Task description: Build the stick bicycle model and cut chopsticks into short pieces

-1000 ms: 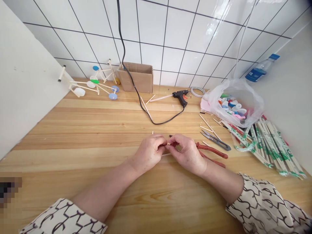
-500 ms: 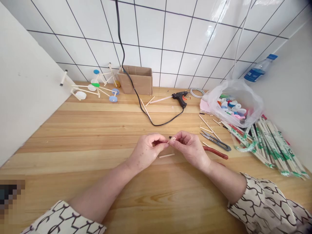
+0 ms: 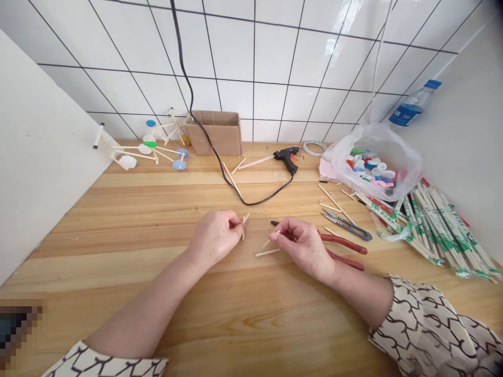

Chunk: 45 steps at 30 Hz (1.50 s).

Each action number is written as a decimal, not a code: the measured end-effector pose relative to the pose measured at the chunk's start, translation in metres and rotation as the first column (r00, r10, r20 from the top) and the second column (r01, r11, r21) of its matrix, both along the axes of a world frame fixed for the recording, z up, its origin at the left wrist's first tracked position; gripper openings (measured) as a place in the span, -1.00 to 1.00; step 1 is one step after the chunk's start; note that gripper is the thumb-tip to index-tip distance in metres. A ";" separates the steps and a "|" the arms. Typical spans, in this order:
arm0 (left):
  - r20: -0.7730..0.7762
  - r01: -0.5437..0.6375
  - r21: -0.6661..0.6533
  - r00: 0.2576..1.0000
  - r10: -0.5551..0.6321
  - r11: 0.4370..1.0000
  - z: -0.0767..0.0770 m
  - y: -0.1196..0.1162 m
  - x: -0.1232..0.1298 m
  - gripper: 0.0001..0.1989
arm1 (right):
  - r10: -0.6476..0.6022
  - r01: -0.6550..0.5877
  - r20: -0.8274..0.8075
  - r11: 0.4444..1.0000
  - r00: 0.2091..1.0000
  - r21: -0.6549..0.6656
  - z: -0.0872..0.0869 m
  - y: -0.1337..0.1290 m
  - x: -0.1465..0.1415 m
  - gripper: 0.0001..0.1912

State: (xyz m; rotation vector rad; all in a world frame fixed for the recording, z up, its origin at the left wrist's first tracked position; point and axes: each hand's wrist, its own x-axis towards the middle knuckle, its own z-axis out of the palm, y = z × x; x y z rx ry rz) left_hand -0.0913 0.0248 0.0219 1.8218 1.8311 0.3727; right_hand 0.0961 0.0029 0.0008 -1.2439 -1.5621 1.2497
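Since the head camera is the only feed on my screen, where do the two hands sit?

They're apart, above the wooden tabletop (image 3: 137, 262). The left hand (image 3: 215, 236) is just left of centre and the right hand (image 3: 302, 247) is to its right, with bare wood between them.

What has the left one got?

Its fingertips (image 3: 237, 224) are closed on small pieces of cut wooden stick (image 3: 244, 226), which poke out just past them. I can't make out how the pieces join.

And the right?

Its fingers (image 3: 288, 230) are curled, with a short stick (image 3: 271, 240) slanting out from them. From here I can't tell whether it's gripped. A dark-tipped rod (image 3: 275, 223) ends just beyond the fingers, and a loose stick (image 3: 268, 252) lies on the table just below them.

What's around them?

Red-handled pliers (image 3: 341, 243) lie right beside the right hand, and thread snips (image 3: 346, 226) lie just past those among scattered sticks. Further right I see wrapped chopsticks (image 3: 436, 233) and a plastic bag of bottle caps (image 3: 371, 162). Along the tiled wall I have a glue gun (image 3: 288, 159) with its black cord (image 3: 251, 201), a tape roll (image 3: 313, 148), a cardboard box (image 3: 214, 133) and, far left, stick-and-cap wheeled models (image 3: 145, 149).
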 end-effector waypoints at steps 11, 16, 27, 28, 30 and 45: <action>-0.269 0.057 0.004 0.962 -0.054 0.998 -0.001 -0.002 0.006 -0.74 | 0.022 -0.029 0.113 0.997 0.993 0.066 -0.003 -0.002 0.000 -0.82; -0.281 0.074 -0.013 0.957 -0.075 0.997 -0.004 -0.003 0.006 -0.76 | 0.024 -0.031 0.117 0.998 0.993 0.060 -0.001 -0.001 0.000 -0.83; -0.279 0.096 -0.001 0.956 -0.092 0.995 -0.003 -0.003 0.006 -0.83 | 0.030 -0.031 0.027 0.999 0.999 0.009 -0.002 -0.001 0.001 -0.80; -0.270 0.099 -0.001 0.958 -0.095 0.995 -0.003 -0.003 0.007 -0.84 | 0.032 -0.032 0.025 0.999 0.999 0.011 -0.002 -0.001 0.001 -0.80; -0.244 0.111 0.000 0.964 -0.107 0.994 -0.002 -0.004 0.007 -0.85 | 0.040 -0.040 0.026 0.999 0.999 0.017 -0.003 -0.002 0.002 -0.80; -0.117 0.127 -0.035 0.985 -0.130 0.991 0.005 -0.005 0.006 -0.80 | 0.080 -0.081 0.016 0.996 0.997 0.037 -0.005 -0.002 0.002 -0.81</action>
